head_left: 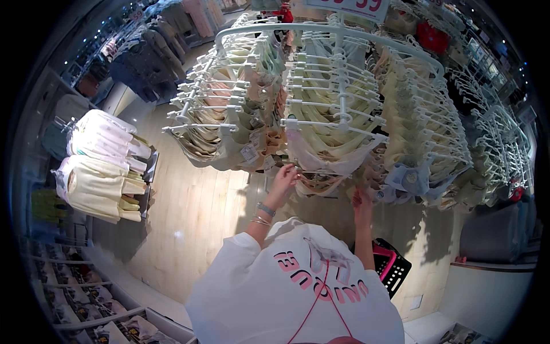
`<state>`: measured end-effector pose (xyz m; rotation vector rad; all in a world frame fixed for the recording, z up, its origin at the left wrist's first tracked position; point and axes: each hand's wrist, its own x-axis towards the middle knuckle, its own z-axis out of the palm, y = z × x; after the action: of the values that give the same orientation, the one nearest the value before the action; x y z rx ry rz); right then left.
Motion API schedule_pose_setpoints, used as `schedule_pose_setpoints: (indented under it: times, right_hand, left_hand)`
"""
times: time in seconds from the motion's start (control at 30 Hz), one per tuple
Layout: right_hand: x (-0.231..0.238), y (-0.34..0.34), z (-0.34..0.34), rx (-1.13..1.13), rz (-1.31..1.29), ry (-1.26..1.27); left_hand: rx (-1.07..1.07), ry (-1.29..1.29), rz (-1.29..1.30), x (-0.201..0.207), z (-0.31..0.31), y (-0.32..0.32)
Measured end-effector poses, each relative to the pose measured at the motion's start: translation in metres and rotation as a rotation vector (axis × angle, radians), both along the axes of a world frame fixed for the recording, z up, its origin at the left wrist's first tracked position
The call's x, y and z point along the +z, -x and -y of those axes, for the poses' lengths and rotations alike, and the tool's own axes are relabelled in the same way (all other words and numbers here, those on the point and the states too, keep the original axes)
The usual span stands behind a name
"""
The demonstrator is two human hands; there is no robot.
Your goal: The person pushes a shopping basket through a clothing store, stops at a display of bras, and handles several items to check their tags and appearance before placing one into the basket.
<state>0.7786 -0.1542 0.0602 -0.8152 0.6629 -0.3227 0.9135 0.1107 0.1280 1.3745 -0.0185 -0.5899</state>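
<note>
Pale bras hang in close rows from white hangers on a white metal rack (342,74) in front of me. My left hand (282,186), with a watch and bangles at the wrist, is raised to the lower front of the middle row. Its fingers pinch the left edge of a peach bra (318,188), which hangs below a pale lavender bra (326,157). My right hand (361,203) is in shadow at the right of that row. Its fingers are curled beside the bras, and what they hold, if anything, is hard to make out.
Beige bras (215,146) hang left and cream bras (409,132) right. Light tops (94,180) hang on a stand at the left. A black basket with a pink handle (395,266) is by my right arm. Bins of folded goods (74,292) stand lower left.
</note>
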Motion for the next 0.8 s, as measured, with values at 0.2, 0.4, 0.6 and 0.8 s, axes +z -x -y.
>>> schedule_pose_setpoints:
  times: [0.2, 0.4, 0.6, 0.8]
  right_hand:
    - [-0.026, 0.023, 0.007, -0.029, -0.055, 0.013]
    - [-0.031, 0.031, 0.011, -0.061, -0.103, 0.004]
    - [-0.027, 0.026, -0.004, -0.024, -0.139, 0.039]
    - [-0.023, 0.026, -0.006, 0.012, -0.131, 0.031]
  left_hand:
    - [0.849, -0.048, 0.097, -0.028, -0.06, -0.031]
    - [0.823, 0.329, -0.159, -0.032, -0.095, -0.047]
    - [0.813, 0.69, -0.202, -0.054, -0.123, -0.043]
    - [0.836, 0.949, -0.287, -0.031, -0.136, -0.039]
